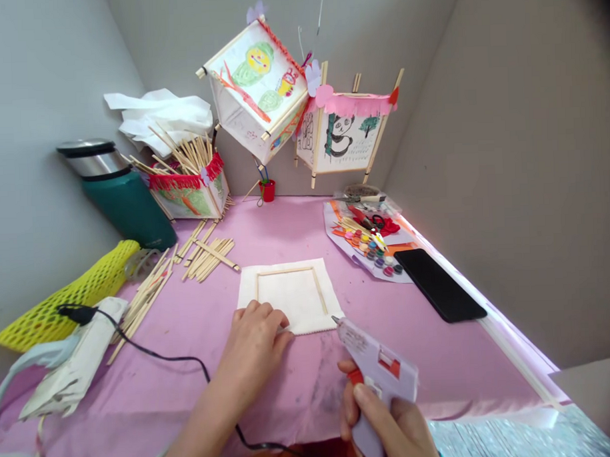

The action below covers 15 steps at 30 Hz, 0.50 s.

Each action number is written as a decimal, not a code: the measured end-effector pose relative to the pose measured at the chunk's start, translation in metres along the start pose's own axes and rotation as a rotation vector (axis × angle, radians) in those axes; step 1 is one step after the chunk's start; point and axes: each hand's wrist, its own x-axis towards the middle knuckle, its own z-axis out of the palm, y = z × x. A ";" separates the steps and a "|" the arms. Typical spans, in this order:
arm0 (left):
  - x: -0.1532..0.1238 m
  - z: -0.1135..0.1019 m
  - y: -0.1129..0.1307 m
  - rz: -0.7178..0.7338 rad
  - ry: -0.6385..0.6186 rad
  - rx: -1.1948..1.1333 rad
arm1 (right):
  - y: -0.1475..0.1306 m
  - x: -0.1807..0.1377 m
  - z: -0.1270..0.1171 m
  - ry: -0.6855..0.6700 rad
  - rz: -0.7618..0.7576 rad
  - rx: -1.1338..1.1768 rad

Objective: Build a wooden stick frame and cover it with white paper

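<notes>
Lying at the far left, a yellow foam net sleeve [67, 297] and a green steel-lidded flask [124, 195] kept to the wall, away from the working space, while loose wooden sticks [142, 304] sat within easy reach on the pink-covered counter [285, 229]. The left hand [254, 350] rested on the near edge of a white sheet [292, 302] bearing a square stick frame [286, 272], its fingers [268, 316] slightly curled and gripping nothing, apparently to pin the sheet steady. The right hand [386, 419] had its fingers [371, 403] wrapped round a hot glue gun [374, 366], nozzle just beside the sheet's corner, its black cord [154, 354] trailing left, and a black phone [440, 284] lay well aside
</notes>
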 end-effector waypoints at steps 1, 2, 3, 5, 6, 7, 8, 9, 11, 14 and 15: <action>-0.001 0.001 -0.001 0.006 0.014 -0.013 | 0.000 0.000 0.000 0.009 0.000 0.004; -0.003 0.002 -0.001 0.019 0.037 -0.021 | 0.000 0.001 0.000 0.017 0.000 0.005; -0.005 0.003 -0.002 0.037 0.064 -0.030 | 0.000 0.001 0.000 0.024 -0.002 0.005; -0.010 0.007 -0.005 0.095 0.118 -0.056 | -0.002 0.002 0.000 0.037 -0.012 -0.009; -0.012 0.010 -0.007 0.130 0.140 -0.072 | -0.003 0.002 0.000 0.043 -0.019 -0.018; -0.014 0.012 -0.008 0.161 0.157 -0.086 | -0.004 0.002 0.000 0.047 -0.026 -0.027; -0.016 0.014 -0.009 0.184 0.169 -0.098 | -0.005 0.003 0.000 0.051 -0.031 -0.037; -0.017 0.015 -0.009 0.194 0.178 -0.104 | -0.006 0.003 -0.001 0.053 -0.033 -0.048; -0.018 0.017 -0.009 0.178 0.187 -0.107 | -0.008 0.004 0.000 0.050 -0.037 -0.067; -0.015 0.016 -0.005 0.132 0.176 -0.096 | -0.009 0.004 0.000 0.047 -0.028 -0.096; -0.014 0.015 -0.003 0.121 0.163 -0.084 | -0.010 0.004 0.001 0.049 -0.020 -0.101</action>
